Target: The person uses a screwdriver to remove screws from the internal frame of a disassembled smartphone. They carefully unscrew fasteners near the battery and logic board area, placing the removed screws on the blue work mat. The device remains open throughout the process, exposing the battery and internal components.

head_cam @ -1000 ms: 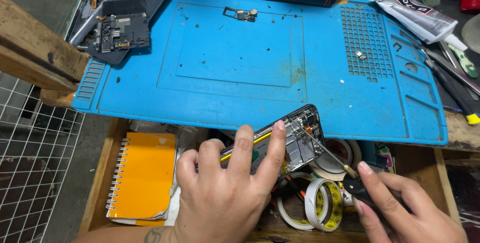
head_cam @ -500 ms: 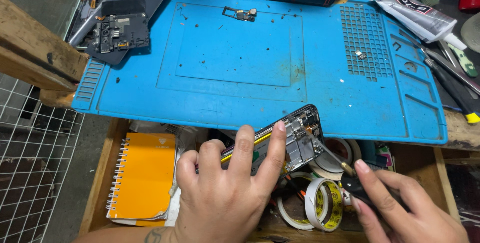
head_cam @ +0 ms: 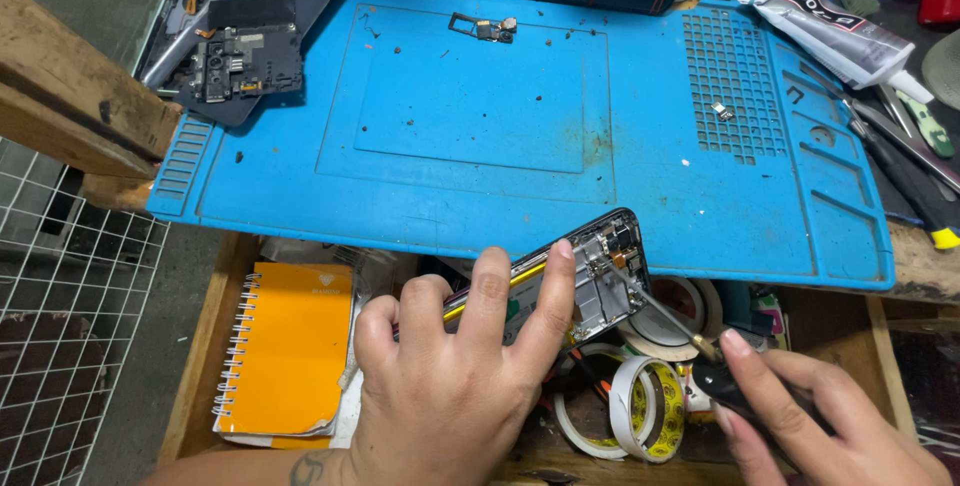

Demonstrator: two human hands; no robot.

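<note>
The opened phone sits tilted just below the blue mat's front edge, over an open drawer. The left hand has its grip clamped on it — fingers across its back. The right hand, grip closed on a screwdriver, sets the tip against the phone's inner frame — tape rolls lie beneath.

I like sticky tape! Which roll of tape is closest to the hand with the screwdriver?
The white roll with yellow print, standing on its edge in the drawer just left of the right hand. The other rolls lie flat, farther up by the blue mat.
</note>
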